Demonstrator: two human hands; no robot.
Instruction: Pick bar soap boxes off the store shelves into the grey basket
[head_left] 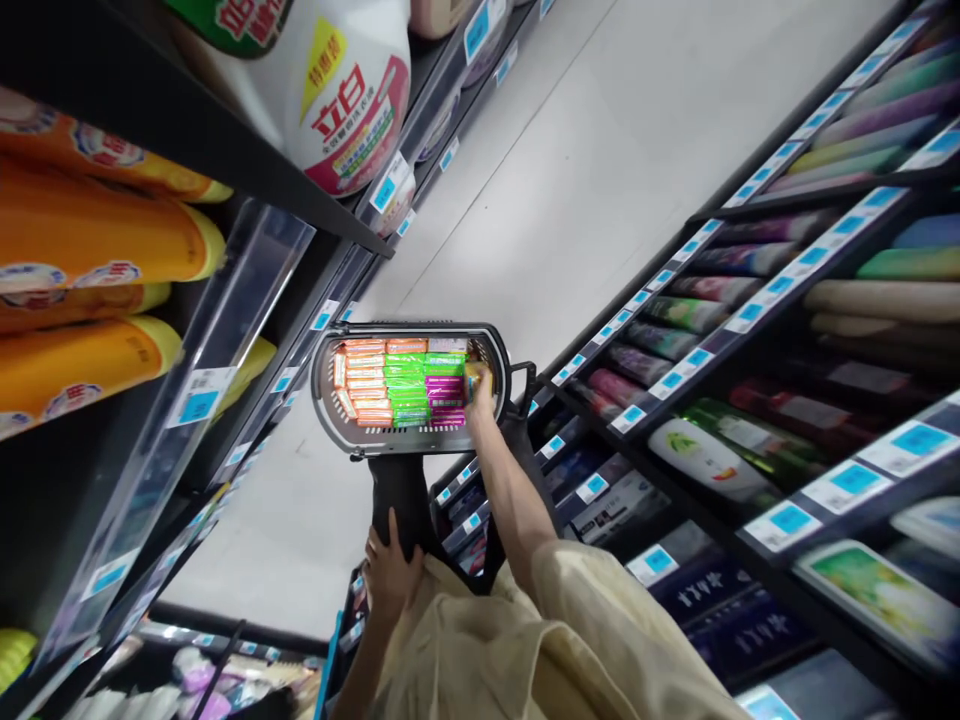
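Note:
A grey shopping basket (411, 440) stands below me in the aisle. Inside it, small wrapped packs lie in rows: orange packs (365, 385) at the left, green packs (406, 380) in the middle, magenta packs (446, 400) toward the right. One pale pack (447, 345) is at the top right. My right hand (481, 395) reaches in at the basket's right end, its fingers closed around a small yellowish pack (472, 375) that they partly hide. My left hand (394, 565) rests on my dark-trousered leg, fingers spread, holding nothing.
On the left shelf are orange bottles (105, 240) and a white detergent bottle (345, 100). Along the right shelf (720, 360) stand many bottles and packets above price tags. The basket's black handle (525, 385) juts out at its right end, near that shelf. Pale floor (555, 200) stretches ahead.

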